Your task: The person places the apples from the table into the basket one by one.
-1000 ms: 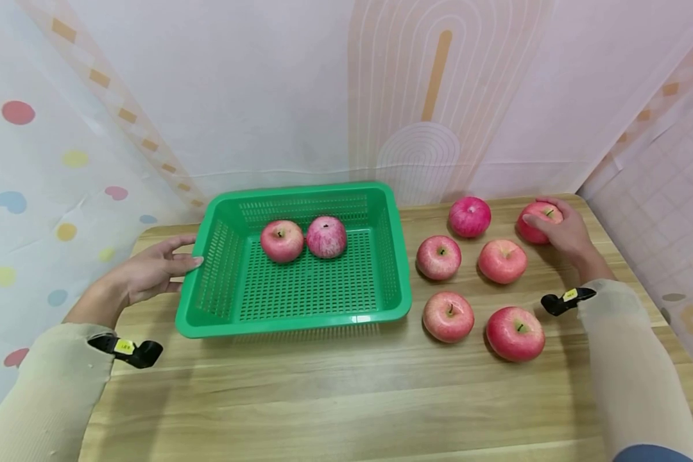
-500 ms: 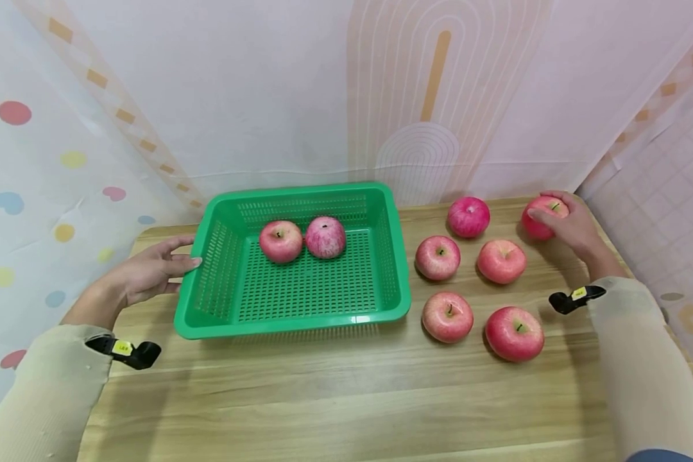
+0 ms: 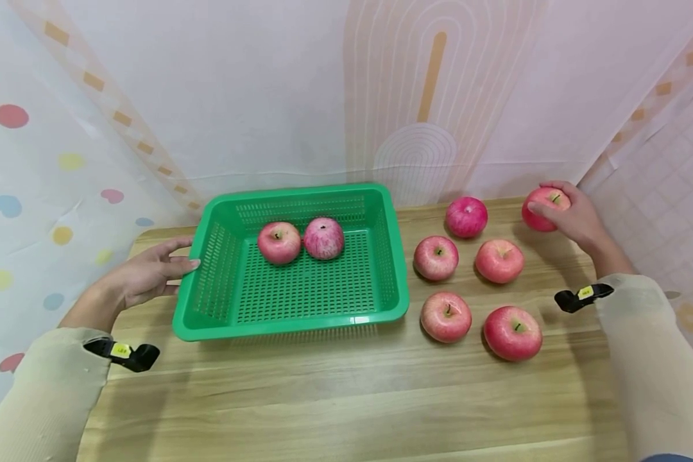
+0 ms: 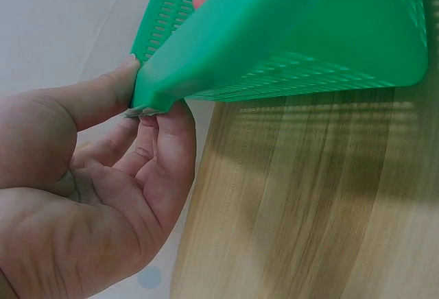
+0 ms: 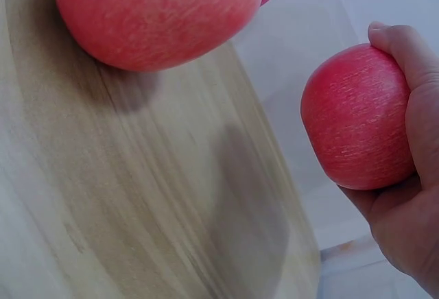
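Note:
My left hand pinches the left rim of a green plastic basket, thumb on top and fingers curled beneath the lip, as the left wrist view shows. Inside the basket sit two apples, a pinkish-yellow apple and a darker striped apple. At the back right, my right hand grips a red apple between thumb and fingers. In the right wrist view this apple is raised over the table, its shadow falling on the wood below.
Several more apples rest right of the basket: a deep pink apple at the back, a pale apple in the middle, a large red apple in front. The wooden table ends against a patterned wall covering.
My right hand has lifted the red apple off the table and moved it slightly right and up. The left hand and the basket have stayed in place.

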A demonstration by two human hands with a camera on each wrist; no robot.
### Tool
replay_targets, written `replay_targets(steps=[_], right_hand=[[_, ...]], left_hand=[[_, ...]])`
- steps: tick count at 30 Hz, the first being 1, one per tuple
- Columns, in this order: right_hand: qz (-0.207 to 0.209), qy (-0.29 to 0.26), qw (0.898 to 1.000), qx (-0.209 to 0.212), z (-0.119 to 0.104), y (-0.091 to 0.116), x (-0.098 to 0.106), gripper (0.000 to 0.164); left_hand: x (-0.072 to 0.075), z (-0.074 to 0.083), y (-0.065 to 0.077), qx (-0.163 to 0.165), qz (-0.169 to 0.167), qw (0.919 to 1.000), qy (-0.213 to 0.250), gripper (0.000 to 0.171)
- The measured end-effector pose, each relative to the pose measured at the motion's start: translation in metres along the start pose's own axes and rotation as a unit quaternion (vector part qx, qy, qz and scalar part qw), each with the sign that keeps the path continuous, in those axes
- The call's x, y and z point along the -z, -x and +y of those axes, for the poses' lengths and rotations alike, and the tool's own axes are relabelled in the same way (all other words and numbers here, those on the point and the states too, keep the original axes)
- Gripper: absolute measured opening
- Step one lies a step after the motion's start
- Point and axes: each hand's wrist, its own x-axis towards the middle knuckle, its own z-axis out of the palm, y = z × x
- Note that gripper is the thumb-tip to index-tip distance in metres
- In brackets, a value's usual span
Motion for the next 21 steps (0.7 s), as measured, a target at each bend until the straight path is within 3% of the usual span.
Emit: replay_targets(steps=[21], right_hand=[[0.001,-0.016,0.999,0.032,-0.023,0.003,0.011,0.055]], left_hand=[[0.001,0.000,0.000,0.000,-0.001,1.0000,0.005,0.041]])
